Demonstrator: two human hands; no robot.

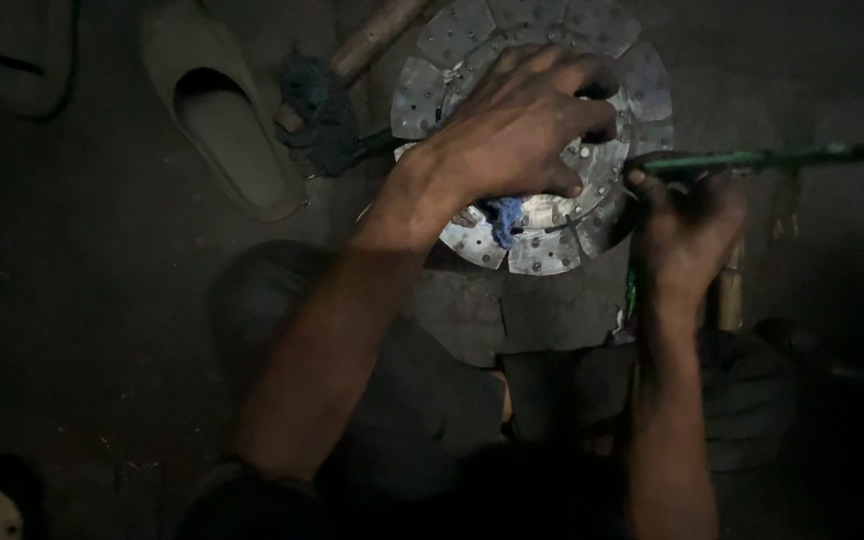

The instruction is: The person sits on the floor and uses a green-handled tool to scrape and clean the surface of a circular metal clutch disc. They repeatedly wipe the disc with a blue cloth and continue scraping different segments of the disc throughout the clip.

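The left hand (522,125) lies spread, fingers pressing on the clutch disc (607,215) on the floor. Just right, the right hand (687,230) clamps a green tool (762,158), its long axis running left-right.

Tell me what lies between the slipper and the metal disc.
Head view: between the slipper and the round metal disc lies a dark blue rag, bunched against a wooden handle.

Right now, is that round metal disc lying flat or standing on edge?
Lying flat. The metal disc shows its full round face upward on the floor, with the left hand pressed on top of it.
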